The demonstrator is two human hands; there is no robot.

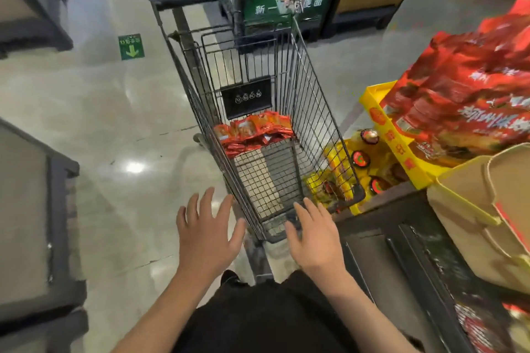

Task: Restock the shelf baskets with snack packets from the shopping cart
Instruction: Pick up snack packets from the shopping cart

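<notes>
A black wire shopping cart (309, 112) stands in front of me, its handle at the far end. A pile of red snack packets (253, 132) lies in the far part of its bottom. My left hand (208, 233) hovers open, fingers spread, just left of the cart's near end. Over the cart's near rim is my right hand (315, 241), also open and holding nothing; whether it touches the rim I cannot tell. To the right, a yellow shelf basket (401, 149) is heaped with large red packets (464, 94).
Yellow packets with round red labels (361, 159) fill a lower bin beside the cart. Brown cardboard trays (481, 209) sit on the dark shelf unit at right. Dark display stands line the left. A green arrow sticker (131, 46) marks the shiny floor.
</notes>
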